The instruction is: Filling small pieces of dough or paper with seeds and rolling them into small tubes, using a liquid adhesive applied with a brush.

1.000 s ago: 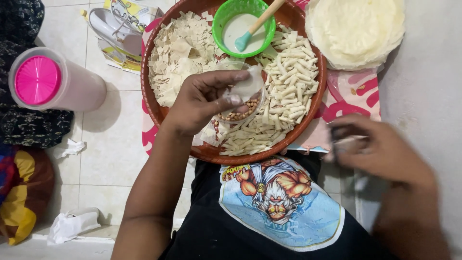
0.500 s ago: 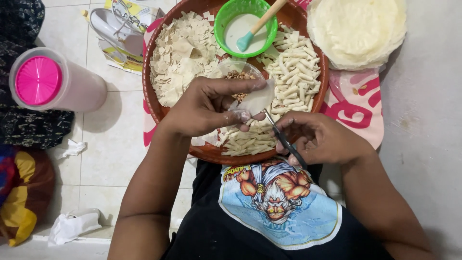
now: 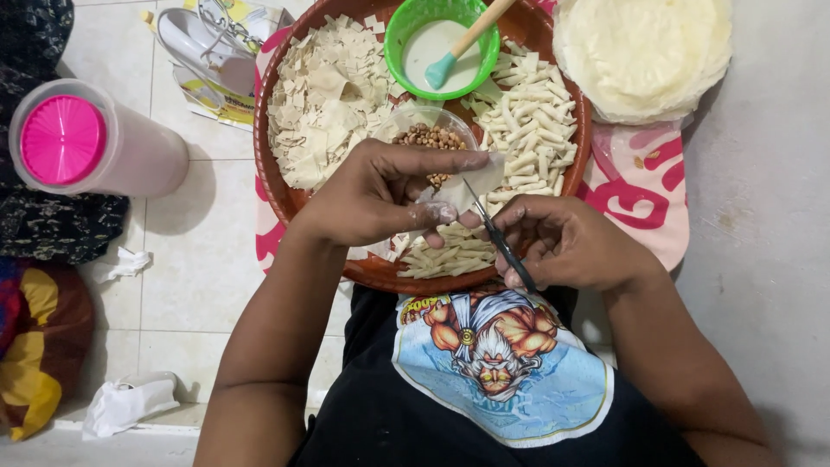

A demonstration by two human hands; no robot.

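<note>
Landmark: round brown tray (image 3: 285,203) on the tiled floor, against the person's lap. Inside it, far-left sector: heap of cut pastry squares (image 3: 324,99); far rim: green bowl (image 3: 441,41) of white paste with a spatula; right sector: pile of rolled pastry sticks (image 3: 532,130); centre: clear cup of brown nuts (image 3: 430,137). Outside the tray: stack of round wrappers (image 3: 644,52) off the far-right rim, pink-lidded jar (image 3: 82,143) well to its left. Left hand (image 3: 380,195), over the tray centre, fingers closed, thumb and forefinger pinching a small pale wrapper piece (image 3: 475,182) just right of the cup. Right hand (image 3: 575,246), at the near-right rim, curled around thin dark scissors (image 3: 500,240). Scissors' long axis runs diagonally, handle near the lap, tip pointing far-left and touching the wrapper piece's lower edge. The piece lies left of and beyond the right hand; the left hand is nearer it.
</note>
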